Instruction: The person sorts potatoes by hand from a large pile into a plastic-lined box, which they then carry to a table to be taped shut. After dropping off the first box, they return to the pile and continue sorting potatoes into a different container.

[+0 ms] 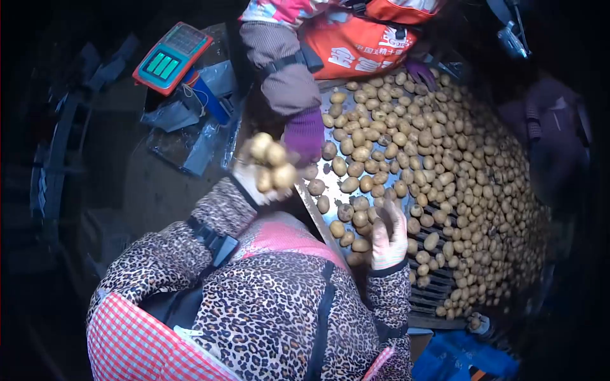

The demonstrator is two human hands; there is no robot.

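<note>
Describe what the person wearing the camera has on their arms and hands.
Both arms are in leopard-print sleeves with dark cuffs. A black strap with a buckle wraps the left sleeve. The left hand and right hand wear light, soiled work gloves. A red-and-white checked cloth covers the left shoulder.

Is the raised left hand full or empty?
Full: the left hand is lifted off the table, with several potatoes bunched in it.

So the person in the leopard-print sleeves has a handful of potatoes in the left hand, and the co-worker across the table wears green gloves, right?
Not quite. The head view shows the co-worker's glove is purple, not green. The rest holds: the left hand holds a handful of potatoes.
</note>
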